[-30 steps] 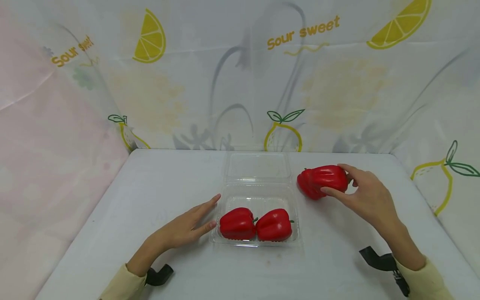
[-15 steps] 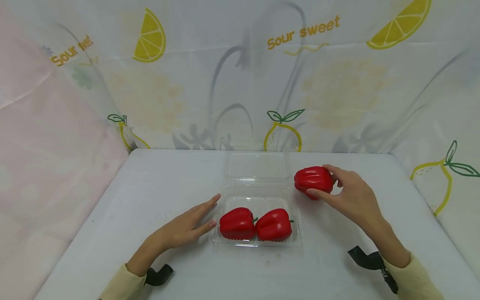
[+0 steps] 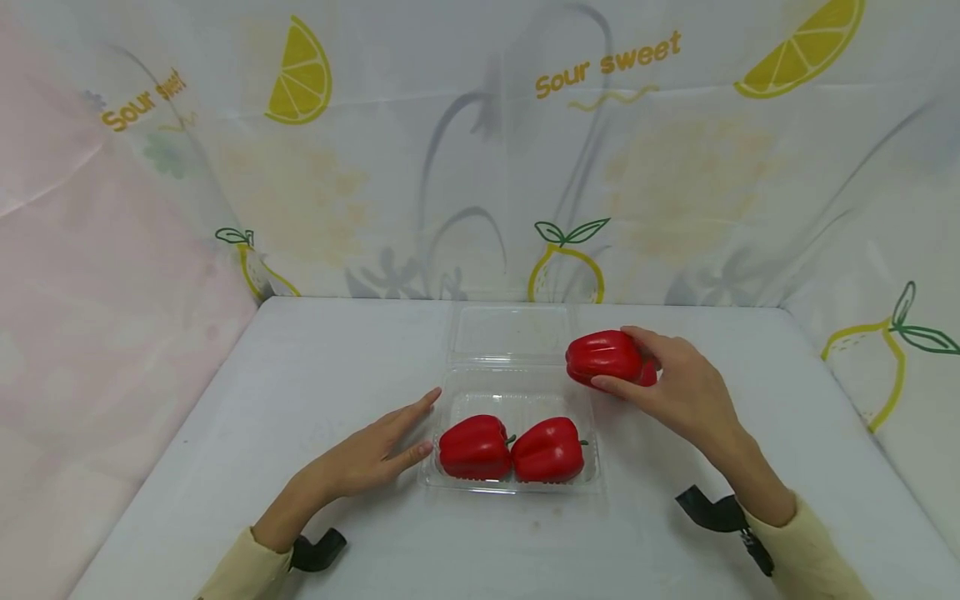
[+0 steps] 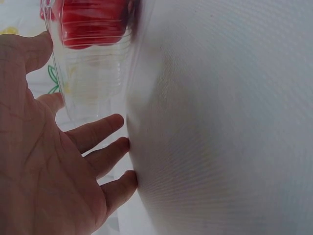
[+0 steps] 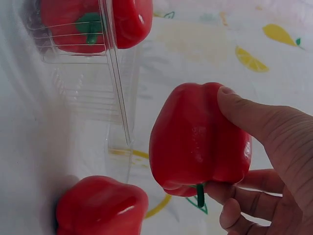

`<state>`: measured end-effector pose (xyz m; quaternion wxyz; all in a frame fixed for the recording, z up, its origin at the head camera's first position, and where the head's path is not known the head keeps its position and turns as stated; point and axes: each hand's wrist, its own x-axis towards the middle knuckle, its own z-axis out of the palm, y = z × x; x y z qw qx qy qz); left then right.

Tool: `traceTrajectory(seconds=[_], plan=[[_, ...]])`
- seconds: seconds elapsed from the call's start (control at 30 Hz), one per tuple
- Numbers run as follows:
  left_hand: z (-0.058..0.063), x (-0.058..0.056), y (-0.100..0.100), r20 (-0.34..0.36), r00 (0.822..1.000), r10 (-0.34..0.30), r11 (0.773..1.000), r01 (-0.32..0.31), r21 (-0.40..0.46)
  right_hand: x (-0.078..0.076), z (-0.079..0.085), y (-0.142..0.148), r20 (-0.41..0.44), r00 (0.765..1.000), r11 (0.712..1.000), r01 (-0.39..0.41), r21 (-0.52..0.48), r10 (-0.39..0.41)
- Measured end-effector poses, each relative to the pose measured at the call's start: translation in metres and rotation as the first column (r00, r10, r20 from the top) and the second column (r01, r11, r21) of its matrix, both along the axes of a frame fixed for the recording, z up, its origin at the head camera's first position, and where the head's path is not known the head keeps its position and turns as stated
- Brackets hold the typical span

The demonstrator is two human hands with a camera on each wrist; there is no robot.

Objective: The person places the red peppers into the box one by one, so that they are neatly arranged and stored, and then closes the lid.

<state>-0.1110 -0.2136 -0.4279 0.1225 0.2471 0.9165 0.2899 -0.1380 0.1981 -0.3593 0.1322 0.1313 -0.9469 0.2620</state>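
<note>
A red bell pepper [image 3: 604, 355] is gripped between the thumb and fingers of my right hand [image 3: 686, 393], lifted near the far right corner of a clear plastic clamshell box [image 3: 510, 488]. The right wrist view shows this pepper's green stem [image 5: 200, 196] pointing toward the lower fingers. Partly hidden behind it, another red bell pepper [image 5: 102, 208] lies on the table. Side by side in the front of the box's base are a left pepper [image 3: 474, 448] and a right pepper [image 3: 548, 451]. My left hand [image 3: 363, 458] rests with fingers extended at the box's left side.
The clear lid [image 3: 514, 332] lies folded back behind the base. A white table [image 3: 330, 358] reaches to a lemon-printed curtain [image 3: 480, 167] at the back and sides. Black straps with attached parts hang at both wrists.
My right hand has carried the held pepper left toward the box, exposing part of the pepper behind it. The left hand and the boxed peppers have stayed in place.
</note>
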Motion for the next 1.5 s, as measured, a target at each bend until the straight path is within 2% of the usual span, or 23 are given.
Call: traceTrajectory(seconds=[0.5,0.67,1.07,1.5], plan=[[0.002,-0.001,0.0,0.004,1.0,0.003,1.0,-0.003,-0.011,-0.003,0.002,-0.024,0.032,0.998,0.998,-0.061,-0.025,0.062],[-0.001,-0.002,-0.001,0.005,1.0,0.0,1.0,0.0,0.001,-0.003,0.0,-0.034,0.028,0.997,0.997,-0.077,-0.031,0.078],[-0.001,-0.001,-0.002,-0.001,1.0,0.001,1.0,-0.001,-0.011,-0.002,-0.004,-0.055,0.025,0.995,0.995,-0.095,-0.008,0.095],[-0.001,-0.002,-0.001,0.009,1.0,-0.004,1.0,0.004,0.003,-0.002,-0.005,-0.077,0.084,0.993,0.996,-0.086,-0.009,0.087]])
